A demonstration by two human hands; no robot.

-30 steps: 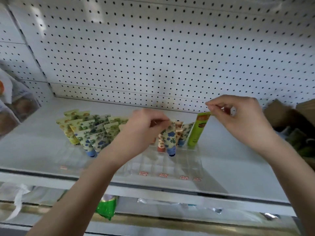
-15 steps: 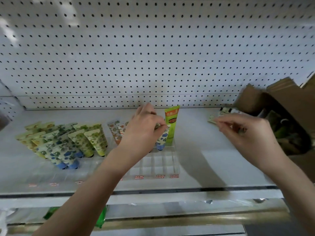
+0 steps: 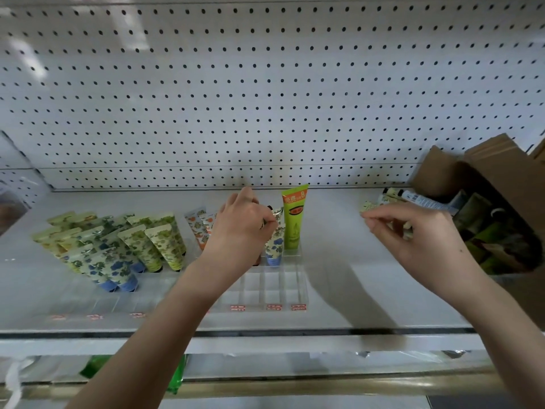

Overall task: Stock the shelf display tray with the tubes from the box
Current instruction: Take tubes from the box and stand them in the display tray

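Note:
A clear display tray (image 3: 267, 289) with small compartments sits on the white shelf. My left hand (image 3: 243, 231) pinches the crimped top of a blue-flowered tube (image 3: 274, 246) standing in the tray's back rows. A tall green tube (image 3: 295, 221) stands just to its right, and orange-patterned tubes (image 3: 200, 228) stand to its left. My right hand (image 3: 413, 236) is out to the right near the cardboard box (image 3: 483, 175). Its fingers are closed on a pale yellow tube (image 3: 368, 206), whose end sticks out to the left.
Several green and blue floral tubes (image 3: 118, 246) fill the tray's left part. Loose tubes (image 3: 418, 199) lie on the shelf at the box's mouth. White pegboard (image 3: 265, 98) backs the shelf. Red price labels (image 3: 272, 307) line the tray front. A lower shelf holds green packaging (image 3: 91, 367).
My right hand has let go of the tall green tube, which now stands in the tray, and moved right to the box, closing on a pale tube. My left hand stays on the blue-flowered tube.

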